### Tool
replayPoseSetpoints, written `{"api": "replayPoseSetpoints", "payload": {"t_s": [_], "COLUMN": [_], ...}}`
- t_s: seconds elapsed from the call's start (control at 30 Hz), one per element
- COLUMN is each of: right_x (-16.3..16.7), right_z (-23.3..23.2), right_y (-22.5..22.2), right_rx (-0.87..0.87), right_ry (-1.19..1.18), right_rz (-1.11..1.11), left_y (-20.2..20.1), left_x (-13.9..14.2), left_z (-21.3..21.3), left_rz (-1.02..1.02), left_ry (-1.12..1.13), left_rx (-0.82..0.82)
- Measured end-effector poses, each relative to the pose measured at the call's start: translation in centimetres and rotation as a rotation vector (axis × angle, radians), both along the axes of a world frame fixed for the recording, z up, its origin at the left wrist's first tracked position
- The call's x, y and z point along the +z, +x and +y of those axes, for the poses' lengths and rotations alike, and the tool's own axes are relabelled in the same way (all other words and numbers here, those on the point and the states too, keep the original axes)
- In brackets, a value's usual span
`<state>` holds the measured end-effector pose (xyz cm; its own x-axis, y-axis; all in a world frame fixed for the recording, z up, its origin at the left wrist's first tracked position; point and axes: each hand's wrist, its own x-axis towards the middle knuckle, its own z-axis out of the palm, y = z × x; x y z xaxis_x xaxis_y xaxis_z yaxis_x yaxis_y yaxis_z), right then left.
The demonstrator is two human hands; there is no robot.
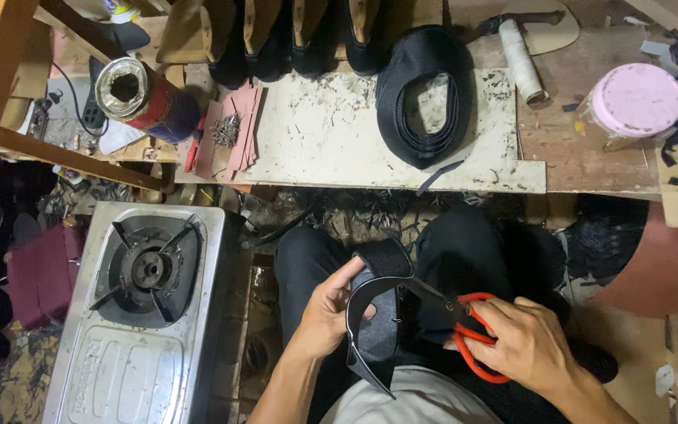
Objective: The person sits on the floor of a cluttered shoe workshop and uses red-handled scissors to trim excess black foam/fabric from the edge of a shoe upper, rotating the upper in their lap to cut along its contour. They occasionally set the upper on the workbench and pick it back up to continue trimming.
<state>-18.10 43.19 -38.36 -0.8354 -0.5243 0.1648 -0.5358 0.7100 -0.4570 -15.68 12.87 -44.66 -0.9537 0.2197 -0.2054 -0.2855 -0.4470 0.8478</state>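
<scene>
A black shoe upper point(376, 314) was held over the lap, pinched in the left hand point(329, 310); red-handled scissors point(464, 322) were gripped by the right hand point(526, 345). Small, steady cuts close to the edge were judged best.

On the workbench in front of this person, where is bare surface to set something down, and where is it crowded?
The white board lies bare between the pile of small nails and the coiled black strap. A smaller bare wood patch lies between the white roll and the pink-lidded jar. The back edge, with the dark shoe pieces, and the left end by the can are crowded.
</scene>
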Motion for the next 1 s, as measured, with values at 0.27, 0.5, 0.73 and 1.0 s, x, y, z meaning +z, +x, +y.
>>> {"api": "replayPoseSetpoints", "payload": {"t_s": [0.27,0.5,0.73,1.0], "right_x": [-0.6,-1.6,-0.7,-0.4], "right_z": [-0.2,-1.4,-4.0,-5.3], "right_y": [0.7,2.7,4.5,4.0], "right_rx": [0.049,-0.238,-0.292,-0.196], "right_ry": [-0.070,-0.225,-0.241,-0.202], "right_rz": [-0.017,-0.330,-0.534,-0.246], "left_y": [-0.2,-0.9,-1.5,-1.2], "left_x": [1.2,2.9,2.6,2.5], "left_z": [0.1,0.9,1.2,1.7], "left_rz": [-0.016,-0.008,0.127,0.082], "left_ry": [-0.001,0.078,0.093,-0.008], "left_rx": [0.018,0.151,0.313,0.303]}}
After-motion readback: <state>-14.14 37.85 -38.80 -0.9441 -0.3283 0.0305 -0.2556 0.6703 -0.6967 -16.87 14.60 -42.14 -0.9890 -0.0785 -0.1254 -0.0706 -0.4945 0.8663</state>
